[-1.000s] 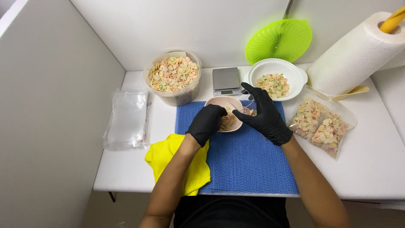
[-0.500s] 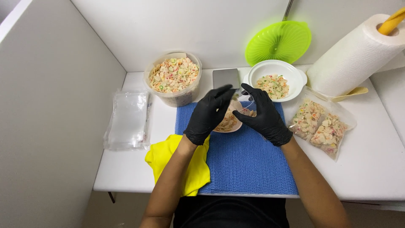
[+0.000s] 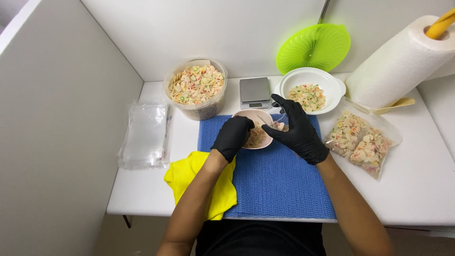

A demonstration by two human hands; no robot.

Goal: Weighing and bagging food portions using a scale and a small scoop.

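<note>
Holding pink bowl (image 3: 256,124) of pasta (image 3: 258,136)

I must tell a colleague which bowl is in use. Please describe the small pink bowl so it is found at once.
Find the blue mat on the white table. At its far edge, between two black-gloved hands, sits the small pink bowl of pasta. Unlike the white bowl behind, it is smaller and pink.

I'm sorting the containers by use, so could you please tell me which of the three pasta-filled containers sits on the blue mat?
The small pink bowl, which the left hand holds; the others stand on bare table.
</note>
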